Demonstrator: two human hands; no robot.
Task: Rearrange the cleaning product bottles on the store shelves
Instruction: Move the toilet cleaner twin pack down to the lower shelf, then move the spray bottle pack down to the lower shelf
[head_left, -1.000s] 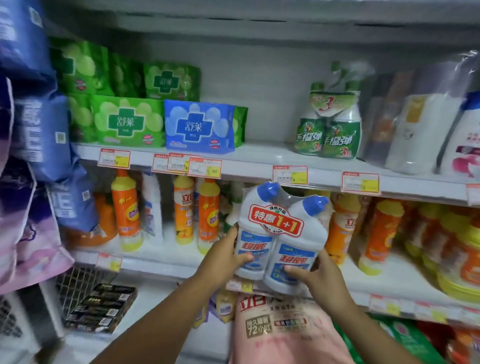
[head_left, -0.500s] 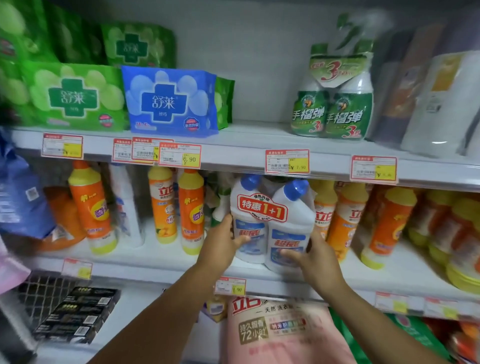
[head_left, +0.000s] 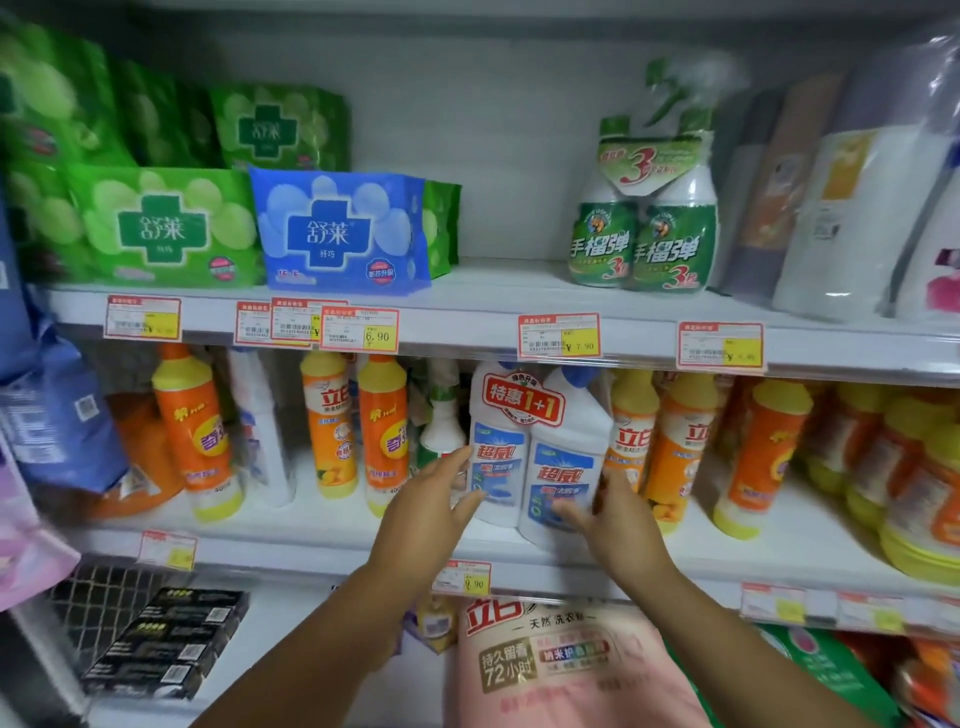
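the twin pack of white bottles (head_left: 524, 415) stood upright on the middle shelf (head_left: 311, 545), set a little back from its front edge, with a bare strip of shelf left along that edge. its two blue caps reached up behind the lip of the upper shelf (head_left: 467, 327), so little room showed above them.

the left hand (head_left: 431, 499) was at the pack's left side. its fingers (head_left: 457, 457) were straight and spread, the tips at or just beside the left bottle, curled round nothing. the right hand (head_left: 618, 525) sat at the pack's lower right corner, thumb lying across the front label and fingers (head_left: 602, 488) at the right flank. blur hid whether they pinched the bottle or only touched it.

to the right, a yellow-capped orange bottle (head_left: 631, 431) stood just beside the pack with almost no gap. to the left, the gap was wider: a small white spray bottle (head_left: 441, 431) stood farther back in it, and beyond that came another orange bottle (head_left: 382, 421).

a price tag (head_left: 462, 577) hung from the shelf edge just below the pack, and a pink bag (head_left: 566, 660) lay on the level beneath, near the arms.

on the upper shelf a bare stretch lay between a blue packet (head_left: 337, 234) on the left and a green spray twin pack (head_left: 644, 228) on the right.
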